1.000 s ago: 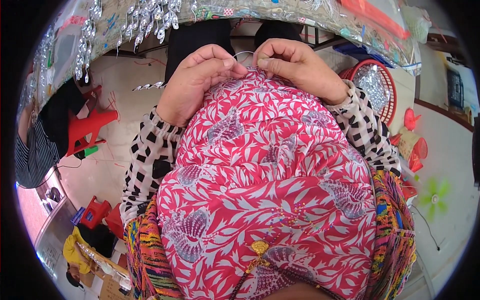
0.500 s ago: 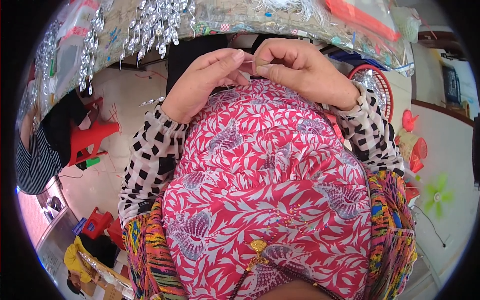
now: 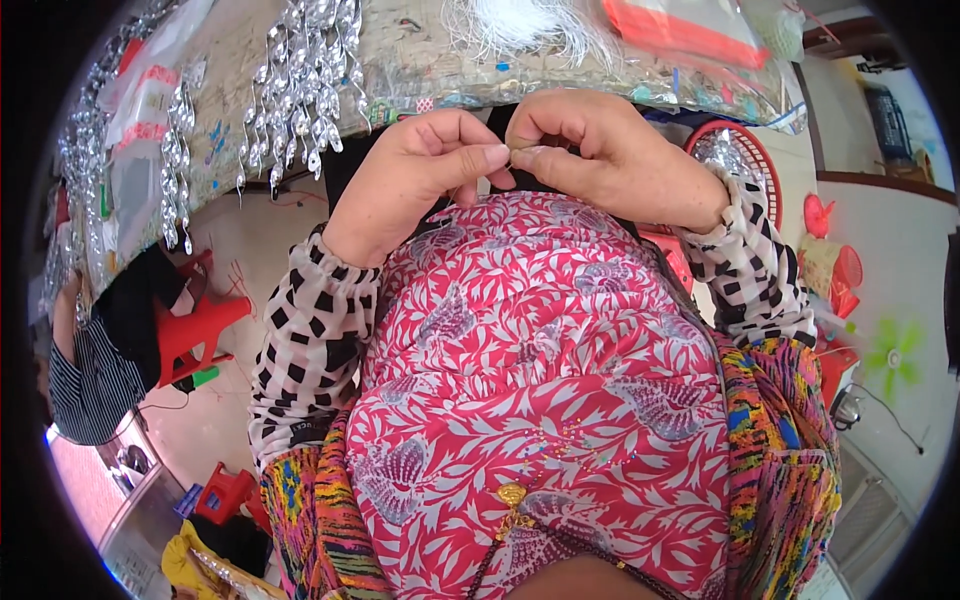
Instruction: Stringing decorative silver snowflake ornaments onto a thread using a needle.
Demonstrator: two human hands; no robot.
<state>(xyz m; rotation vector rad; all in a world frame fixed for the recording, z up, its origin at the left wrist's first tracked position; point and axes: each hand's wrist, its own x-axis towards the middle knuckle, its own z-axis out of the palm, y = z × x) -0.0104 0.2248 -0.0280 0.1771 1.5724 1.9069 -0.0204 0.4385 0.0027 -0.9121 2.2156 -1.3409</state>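
My left hand [image 3: 415, 180] and my right hand [image 3: 615, 158] meet fingertip to fingertip above my lap, just short of the table edge. Thumb and forefinger are pinched on each hand. Whatever lies between them is too small to make out. Strands of silver, faceted teardrop pieces [image 3: 308, 75] hang over the table edge beyond my left hand. A bundle of fine white threads [image 3: 520, 28] lies on the table beyond my right hand. My lap is covered by a pink leaf-patterned apron [image 3: 530, 350].
The worn table [image 3: 425, 60] spans the far side. On it lies a clear bag with an orange-red edge [image 3: 690, 35]. A red basket [image 3: 765, 165] holding silvery pieces stands at the right. Left are a red stool [image 3: 205, 325] and a person in a striped garment [image 3: 100, 375].
My left hand's fingertips have come in to touch the right hand's, closing the small gap between them. The view has shifted, showing more of the table top.
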